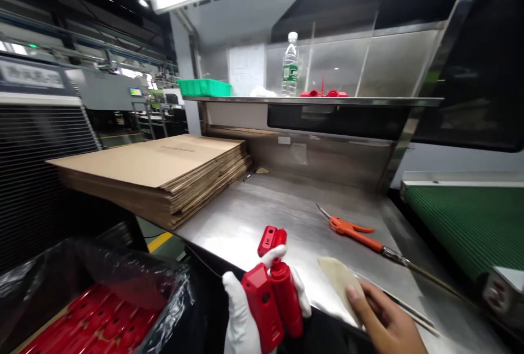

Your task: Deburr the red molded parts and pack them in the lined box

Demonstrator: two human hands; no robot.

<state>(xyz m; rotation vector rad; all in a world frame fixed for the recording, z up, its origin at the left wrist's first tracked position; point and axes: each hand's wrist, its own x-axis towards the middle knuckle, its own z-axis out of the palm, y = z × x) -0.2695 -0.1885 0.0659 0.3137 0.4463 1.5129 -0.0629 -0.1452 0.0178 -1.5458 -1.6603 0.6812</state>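
My left hand (238,313), in a white glove, is closed around a red plastic housing (264,307) with a rounded tube along one side. Just beyond its fingertips is a second red plastic piece (269,240); whether the fingers touch it I cannot tell. My right hand (387,316) is bare and pinches a thin beige sheet or cloth (336,280) between thumb and fingers, at the front edge of the metal table (286,196). Beside it, a thin rod (403,307) lies partly behind the fingers.
An orange air blow gun (347,228) with its hose lies on the table's right. Stacked cardboard (151,160) covers the left. Lower left, a bin lined with black plastic (176,288) holds several red parts. A shelf (327,101) carries a bottle (290,67) and green tray (204,88).
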